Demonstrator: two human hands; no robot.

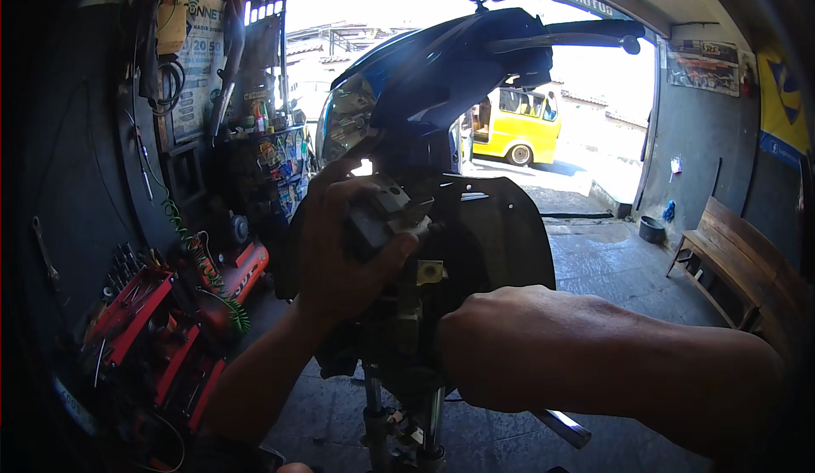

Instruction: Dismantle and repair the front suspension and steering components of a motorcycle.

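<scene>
A blue motor scooter (441, 74) stands before me with its front open, showing a black inner panel (505, 235). My left hand (333, 248) is closed round a grey box-shaped part (382, 211) with metal lugs, up against the scooter's front below the headlight (348, 116). A small yellowish bracket with a hole (430, 272) sits between my hands. My right hand (509, 337) is a fist against the dark area right of the bracket; its fingertips and anything in them are hidden. Fork tubes (435, 413) run down below my hands.
On the left are a red tiered toolbox (136, 312), a red compressor (248, 269) and a coiled green hose (199, 256). A wooden bench (739, 244) and a dark bucket (652, 229) stand on the right. Beneath my right forearm a metal bar (562, 428) sticks out.
</scene>
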